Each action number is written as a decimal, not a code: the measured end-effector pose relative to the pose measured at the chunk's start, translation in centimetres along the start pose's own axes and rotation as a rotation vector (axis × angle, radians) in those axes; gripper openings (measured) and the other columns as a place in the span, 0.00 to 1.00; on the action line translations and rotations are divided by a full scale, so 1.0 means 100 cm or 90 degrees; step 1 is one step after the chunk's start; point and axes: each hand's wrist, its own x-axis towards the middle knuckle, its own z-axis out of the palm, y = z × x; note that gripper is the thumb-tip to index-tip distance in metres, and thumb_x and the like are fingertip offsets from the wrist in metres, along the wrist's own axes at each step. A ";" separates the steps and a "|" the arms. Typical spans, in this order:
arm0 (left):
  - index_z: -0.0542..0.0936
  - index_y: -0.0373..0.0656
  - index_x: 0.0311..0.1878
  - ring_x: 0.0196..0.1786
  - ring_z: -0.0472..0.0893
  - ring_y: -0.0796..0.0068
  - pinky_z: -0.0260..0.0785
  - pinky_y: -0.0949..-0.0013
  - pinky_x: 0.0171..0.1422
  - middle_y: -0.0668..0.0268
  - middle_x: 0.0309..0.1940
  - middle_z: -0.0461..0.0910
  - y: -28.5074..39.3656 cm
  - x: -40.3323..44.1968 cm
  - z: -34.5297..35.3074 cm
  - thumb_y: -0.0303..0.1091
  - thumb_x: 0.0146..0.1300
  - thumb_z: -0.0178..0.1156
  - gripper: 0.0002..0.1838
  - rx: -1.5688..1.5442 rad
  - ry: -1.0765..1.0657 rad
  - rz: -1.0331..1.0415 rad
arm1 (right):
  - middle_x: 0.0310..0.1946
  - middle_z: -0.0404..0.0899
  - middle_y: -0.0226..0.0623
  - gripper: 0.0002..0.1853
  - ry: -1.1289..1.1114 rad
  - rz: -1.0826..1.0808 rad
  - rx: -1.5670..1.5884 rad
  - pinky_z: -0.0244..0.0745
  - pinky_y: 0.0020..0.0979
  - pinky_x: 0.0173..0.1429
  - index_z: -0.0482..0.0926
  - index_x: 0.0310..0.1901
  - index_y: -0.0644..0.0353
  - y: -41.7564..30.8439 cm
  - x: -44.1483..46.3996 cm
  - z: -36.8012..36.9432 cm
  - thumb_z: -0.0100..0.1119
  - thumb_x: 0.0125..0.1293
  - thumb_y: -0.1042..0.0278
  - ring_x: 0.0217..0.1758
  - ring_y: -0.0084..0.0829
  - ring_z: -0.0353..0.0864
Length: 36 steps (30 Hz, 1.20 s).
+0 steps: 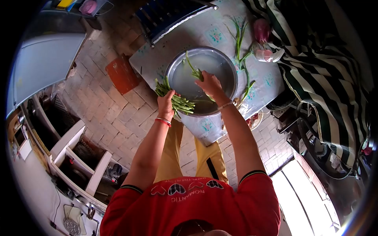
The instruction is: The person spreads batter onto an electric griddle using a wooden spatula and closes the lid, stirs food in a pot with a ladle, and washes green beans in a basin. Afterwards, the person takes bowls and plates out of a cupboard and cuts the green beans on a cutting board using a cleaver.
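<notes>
A wide metal basin [231,62] with cloudy water in it stands on a table with a flowered cloth [214,35]. My left hand [165,104] is closed around a thick bunch of green beans [181,103] at the basin's near left rim. Over the water, my right hand [209,84] grips a few more green beans [193,70], one of them sticking up toward the far left. Another bean or two shows in the water below that hand, too blurred to count.
Right of the basin lie green onions [238,37] and a reddish-purple vegetable [261,30]. A blue slatted chair [161,17] is at the table's far side. Striped cloth [311,74] hangs at right; a red-brown board [122,74] sits on the brick floor at left.
</notes>
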 end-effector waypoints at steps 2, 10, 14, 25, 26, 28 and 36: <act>0.76 0.39 0.32 0.29 0.79 0.70 0.75 0.66 0.36 0.65 0.25 0.77 -0.002 -0.001 -0.002 0.29 0.54 0.63 0.06 -0.004 -0.004 -0.005 | 0.39 0.79 0.48 0.15 -0.076 -0.029 -0.066 0.73 0.51 0.43 0.71 0.45 0.57 -0.001 -0.024 -0.005 0.56 0.59 0.60 0.41 0.53 0.80; 0.77 0.39 0.32 0.29 0.79 0.70 0.74 0.67 0.37 0.66 0.25 0.77 0.001 -0.003 -0.001 0.30 0.53 0.64 0.07 0.029 -0.008 0.008 | 0.58 0.65 0.54 0.10 -0.056 -0.116 -0.251 0.79 0.44 0.36 0.72 0.43 0.60 0.025 -0.044 0.083 0.51 0.59 0.74 0.35 0.49 0.83; 0.77 0.39 0.33 0.29 0.79 0.70 0.74 0.67 0.36 0.65 0.25 0.77 0.000 -0.001 -0.003 0.30 0.53 0.64 0.07 0.020 -0.013 0.013 | 0.37 0.78 0.46 0.10 -0.130 -0.110 -0.253 0.77 0.47 0.36 0.72 0.38 0.63 0.024 -0.038 0.088 0.54 0.52 0.74 0.32 0.50 0.81; 0.76 0.38 0.32 0.29 0.76 0.71 0.74 0.67 0.37 0.65 0.25 0.76 0.006 0.001 -0.012 0.27 0.53 0.63 0.06 -0.041 -0.044 -0.043 | 0.37 0.80 0.49 0.15 0.084 -0.023 -0.196 0.76 0.47 0.42 0.70 0.44 0.58 0.041 -0.051 -0.009 0.56 0.60 0.59 0.39 0.52 0.80; 0.76 0.38 0.32 0.29 0.76 0.71 0.74 0.68 0.37 0.65 0.25 0.75 0.008 0.000 -0.013 0.27 0.53 0.63 0.06 -0.045 -0.050 -0.045 | 0.37 0.79 0.49 0.16 0.118 -0.017 -0.193 0.75 0.47 0.43 0.69 0.45 0.58 0.039 -0.046 -0.013 0.56 0.60 0.58 0.40 0.53 0.80; 0.76 0.38 0.31 0.29 0.77 0.72 0.74 0.68 0.36 0.65 0.25 0.76 0.011 -0.002 -0.011 0.27 0.53 0.63 0.06 -0.051 -0.055 -0.050 | 0.41 0.79 0.50 0.17 0.130 -0.001 -0.163 0.76 0.46 0.43 0.70 0.47 0.58 0.032 -0.031 -0.018 0.58 0.59 0.58 0.40 0.51 0.80; 0.79 0.37 0.32 0.27 0.78 0.73 0.72 0.69 0.33 0.66 0.25 0.78 -0.003 -0.002 0.019 0.29 0.50 0.67 0.09 0.048 0.022 -0.044 | 0.38 0.80 0.47 0.14 0.038 0.119 -0.239 0.74 0.46 0.44 0.75 0.41 0.58 0.037 0.000 0.031 0.60 0.57 0.59 0.43 0.46 0.81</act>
